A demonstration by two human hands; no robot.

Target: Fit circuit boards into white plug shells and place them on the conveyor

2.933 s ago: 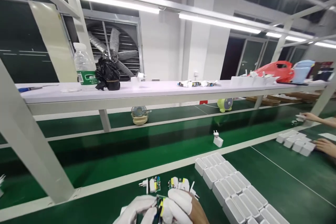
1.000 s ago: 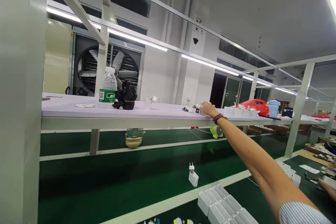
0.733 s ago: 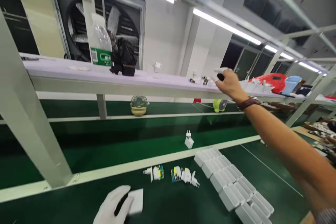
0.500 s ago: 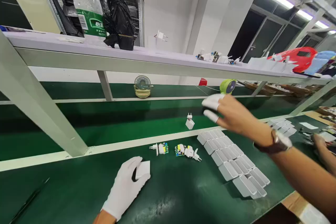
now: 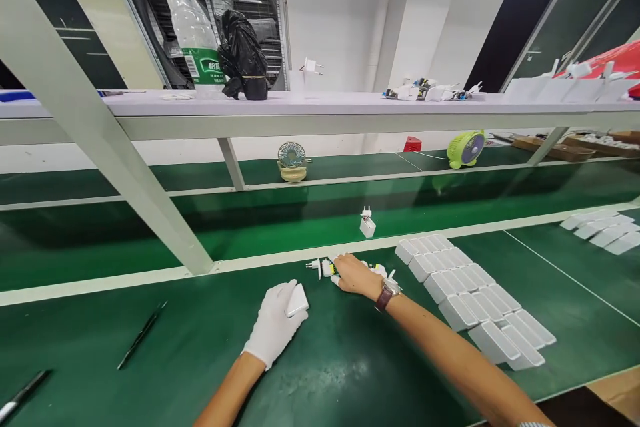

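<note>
My left hand (image 5: 274, 323), in a white glove, is closed around a small white plastic case (image 5: 297, 300) just above the green bench. To its right and farther back, my right hand (image 5: 354, 275), with white fingertip covers and a wristwatch, pinches a small circuit board with a white two-pin plug (image 5: 323, 268). A second plug-and-board assembly (image 5: 377, 269) lies partly hidden behind that hand. Rows of white cases (image 5: 463, 280) stand on the bench to the right. A white case with a plug on top (image 5: 367, 223) is on the green conveyor behind.
Two dark pens (image 5: 143, 335) lie at the left. A slanted shelf post (image 5: 165, 213) rises from the bench edge. Above runs a shelf (image 5: 320, 107) with a bottle (image 5: 193, 27) and a black bag (image 5: 244, 57). Small fans (image 5: 465, 149) stand behind the conveyor.
My right hand has come down and left from above the conveyor onto the board with the plug. My left hand still holds the white case. The camera view has shifted.
</note>
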